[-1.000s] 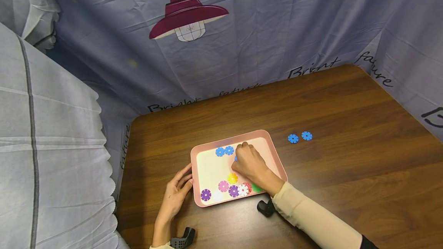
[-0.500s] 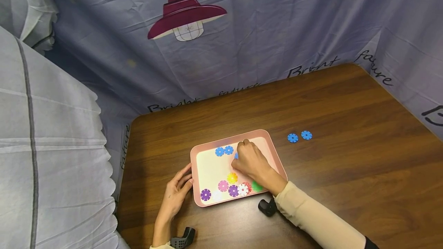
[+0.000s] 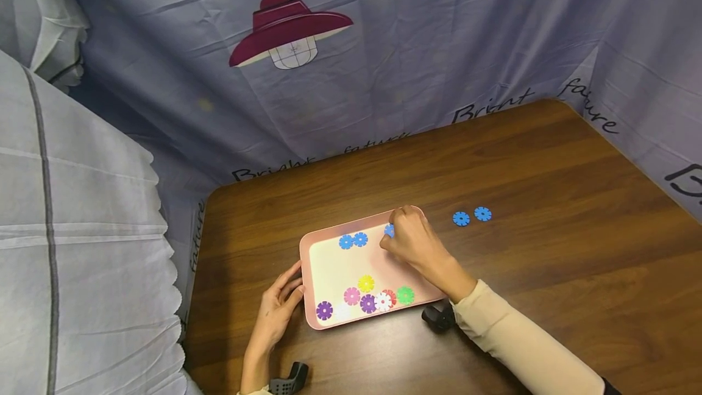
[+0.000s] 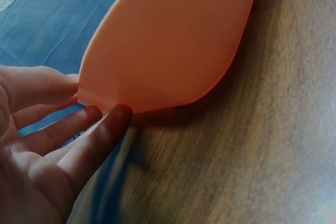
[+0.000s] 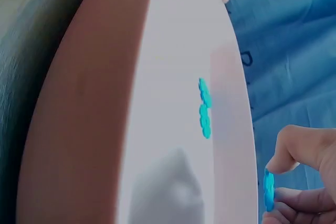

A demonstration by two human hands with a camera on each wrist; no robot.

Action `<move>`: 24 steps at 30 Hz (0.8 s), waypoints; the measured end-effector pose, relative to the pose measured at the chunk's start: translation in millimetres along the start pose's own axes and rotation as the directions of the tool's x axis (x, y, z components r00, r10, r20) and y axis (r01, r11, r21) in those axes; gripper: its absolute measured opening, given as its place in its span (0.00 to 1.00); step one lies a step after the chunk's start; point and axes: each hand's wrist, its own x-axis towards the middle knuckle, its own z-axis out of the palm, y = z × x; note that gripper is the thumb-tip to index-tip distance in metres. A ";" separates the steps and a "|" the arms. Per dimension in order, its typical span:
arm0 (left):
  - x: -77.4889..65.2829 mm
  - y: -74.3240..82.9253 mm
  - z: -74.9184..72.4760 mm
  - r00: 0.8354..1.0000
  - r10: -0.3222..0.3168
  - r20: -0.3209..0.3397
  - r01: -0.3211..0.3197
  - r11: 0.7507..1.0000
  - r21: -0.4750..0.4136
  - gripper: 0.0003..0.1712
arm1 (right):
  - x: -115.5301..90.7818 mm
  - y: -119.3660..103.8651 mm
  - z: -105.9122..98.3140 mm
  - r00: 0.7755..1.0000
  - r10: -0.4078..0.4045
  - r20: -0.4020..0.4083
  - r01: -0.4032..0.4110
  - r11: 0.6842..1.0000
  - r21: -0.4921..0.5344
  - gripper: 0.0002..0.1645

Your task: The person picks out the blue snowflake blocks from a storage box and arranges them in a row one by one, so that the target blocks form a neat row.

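Between thumb and fingers my right hand (image 3: 412, 241) pinches a blue snowflake-shaped building disc (image 5: 269, 190), over the far right part of a pink tray (image 3: 306, 261). Part of that disc is hidden by the hand in the head view. Two blue discs (image 3: 353, 241) lie side by side near the tray's far wall, left of this hand. At the tray's left side my left hand (image 3: 276, 309) rests its extended fingers against the outer wall. In the left wrist view, fingertips (image 4: 122, 113) touch the tray's lower edge.
Along the tray's near side lie yellow (image 3: 365, 283), pink (image 3: 351, 296), purple (image 3: 324, 310), white (image 3: 383, 302), red and green (image 3: 405, 295) discs. Two more blue discs (image 3: 471, 216) lie on the wooden table (image 3: 548, 261) to the right. Curtains hang behind and at the left.
My right hand has moved right and slightly away across the tray, carrying the blue disc. The green disc is now fully uncovered. My left hand stays at the tray's side.
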 end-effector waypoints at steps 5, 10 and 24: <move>0.2 0.7 -0.6 1.000 0.001 -0.002 -0.001 1.000 -0.004 0.29 | -0.2 3.8 -6.0 0.997 0.066 0.039 -0.067 0.997 0.025 0.11; -0.3 1.1 -0.8 1.000 -0.016 0.000 0.016 1.000 -0.002 0.29 | 1.4 12.1 -20.0 0.993 0.107 0.042 -0.109 0.993 0.035 0.15; -2.4 1.0 0.9 1.000 -0.014 -0.005 0.014 0.999 0.033 0.29 | -2.3 70.7 -69.9 0.978 0.195 -0.076 -0.194 0.981 0.021 0.14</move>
